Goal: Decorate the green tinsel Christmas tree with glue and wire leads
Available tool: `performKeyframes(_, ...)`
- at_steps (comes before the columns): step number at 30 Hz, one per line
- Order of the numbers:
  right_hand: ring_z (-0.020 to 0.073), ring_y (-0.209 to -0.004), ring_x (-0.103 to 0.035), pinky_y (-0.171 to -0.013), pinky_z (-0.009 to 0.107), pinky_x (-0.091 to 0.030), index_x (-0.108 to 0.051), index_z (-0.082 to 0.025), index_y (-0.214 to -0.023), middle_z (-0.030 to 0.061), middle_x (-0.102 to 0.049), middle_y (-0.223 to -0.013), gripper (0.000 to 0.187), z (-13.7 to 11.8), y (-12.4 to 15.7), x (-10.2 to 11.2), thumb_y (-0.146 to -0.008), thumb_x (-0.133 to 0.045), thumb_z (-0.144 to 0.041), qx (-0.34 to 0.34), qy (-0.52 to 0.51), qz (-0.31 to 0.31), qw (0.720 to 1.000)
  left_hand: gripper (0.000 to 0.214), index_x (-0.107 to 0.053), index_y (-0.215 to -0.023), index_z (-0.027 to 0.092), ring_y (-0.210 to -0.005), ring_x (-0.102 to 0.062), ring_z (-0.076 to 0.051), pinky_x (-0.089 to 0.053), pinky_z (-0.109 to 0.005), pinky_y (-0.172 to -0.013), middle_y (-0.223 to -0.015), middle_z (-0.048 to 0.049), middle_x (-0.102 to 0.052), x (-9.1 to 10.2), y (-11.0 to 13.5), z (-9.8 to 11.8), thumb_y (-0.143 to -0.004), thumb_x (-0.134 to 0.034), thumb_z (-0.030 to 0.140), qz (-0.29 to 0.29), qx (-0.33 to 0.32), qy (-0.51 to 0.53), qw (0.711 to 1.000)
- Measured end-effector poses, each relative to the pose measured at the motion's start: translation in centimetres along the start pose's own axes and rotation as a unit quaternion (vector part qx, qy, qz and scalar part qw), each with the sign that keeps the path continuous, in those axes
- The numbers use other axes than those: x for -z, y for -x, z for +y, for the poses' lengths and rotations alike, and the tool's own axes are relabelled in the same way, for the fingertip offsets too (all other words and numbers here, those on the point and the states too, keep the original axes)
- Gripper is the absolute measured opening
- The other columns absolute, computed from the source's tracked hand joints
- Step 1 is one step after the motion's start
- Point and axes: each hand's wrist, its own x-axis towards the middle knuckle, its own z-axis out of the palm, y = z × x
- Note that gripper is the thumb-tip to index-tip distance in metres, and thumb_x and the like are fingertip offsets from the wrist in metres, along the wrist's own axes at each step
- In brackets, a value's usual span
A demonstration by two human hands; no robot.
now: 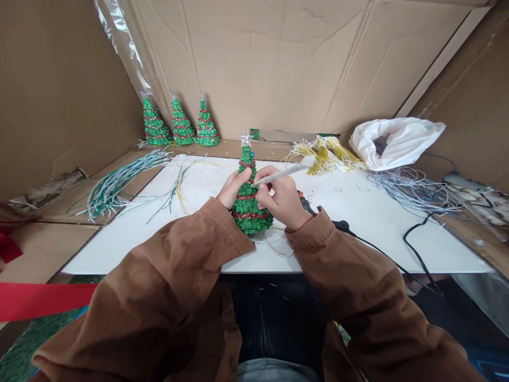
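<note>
A small green Christmas tree (248,206) with red garlands and a clear star on top stands upright in front of me on the white board (342,233). My left hand (235,187) is closed around the tree's left side, thumb across its upper front. In my right hand (281,196) is a slim whitish pen-like stick (287,172), pinched between the fingers, its narrow end at the tree's front and its thick end up to the right. Whether the tip touches the tree I cannot tell. Thin wires lie about the tree's base.
Three similar trees (183,124) stand along the cardboard back wall. Green-white wires (115,180) lie left, yellow wire bundles (324,155) behind right. A white plastic bag (397,140), loose pale wires (413,191) and a black-handled tool (306,204), partly hidden, with a black cable (382,249) are right.
</note>
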Motion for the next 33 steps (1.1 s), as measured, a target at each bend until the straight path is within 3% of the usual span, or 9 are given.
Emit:
performKeyframes(4,0.0132,-0.061,-0.045,-0.06,0.028,-0.039,-0.044,-0.02,-0.072,-0.0013,-0.046,-0.065,0.009,-0.3,0.2,-0.3,-0.081,-0.045,-0.02,-0.011,-0.034,0.006,0.999,0.041,-0.059,-0.071,0.016,-0.064,-0.061,-0.016,-0.048,-0.028,-0.064,-0.064,-0.0002,-0.063,-0.1,0.0,0.1,-0.07,-0.063,0.057,0.037,-0.009,-0.019,0.999)
performKeyframes(9,0.0127,-0.062,-0.047,-0.058,0.026,-0.036,-0.046,-0.02,-0.074,-0.0017,-0.046,-0.064,0.018,-0.6,0.5,-0.6,-0.088,-0.044,-0.031,-0.051,-0.081,0.024,0.995,0.043,-0.058,-0.069,0.016,-0.059,-0.057,-0.014,-0.046,-0.027,-0.06,-0.062,0.0007,-0.061,-0.5,0.2,0.5,-0.064,-0.067,0.058,0.048,0.006,-0.005,0.999)
performKeyframes(16,0.0097,-0.054,-0.042,-0.053,0.024,-0.031,-0.043,-0.02,-0.069,-0.0042,-0.043,-0.06,0.018,-0.5,0.1,-1.2,-0.087,-0.044,-0.025,-0.103,-0.12,0.065,0.985,0.042,-0.055,-0.067,0.016,-0.056,-0.055,-0.013,-0.043,-0.026,-0.055,-0.059,0.0021,-0.057,-0.7,0.1,0.6,-0.063,-0.068,0.056,0.066,0.013,0.003,0.998)
performKeyframes(26,0.0105,-0.055,-0.042,-0.055,0.025,-0.032,-0.046,-0.02,-0.07,-0.0046,-0.044,-0.058,0.015,-0.9,0.1,-1.5,-0.084,-0.045,-0.025,-0.102,-0.118,0.074,0.985,0.044,-0.053,-0.065,0.017,-0.054,-0.048,-0.012,-0.041,-0.025,-0.053,-0.057,0.0017,-0.053,-0.8,0.4,0.9,-0.058,-0.07,0.058,0.078,0.001,-0.015,0.997)
performKeyframes(33,0.0121,-0.057,-0.043,-0.056,0.026,-0.034,-0.045,-0.021,-0.07,-0.0029,-0.046,-0.061,0.013,-1.1,0.8,-1.6,-0.083,-0.043,-0.024,-0.073,-0.091,0.073,0.991,0.035,-0.055,-0.072,0.018,-0.065,-0.051,-0.013,-0.043,-0.026,-0.065,-0.065,0.0025,-0.054,-0.4,0.4,-0.4,-0.062,-0.069,0.048,0.081,-0.066,-0.063,0.992)
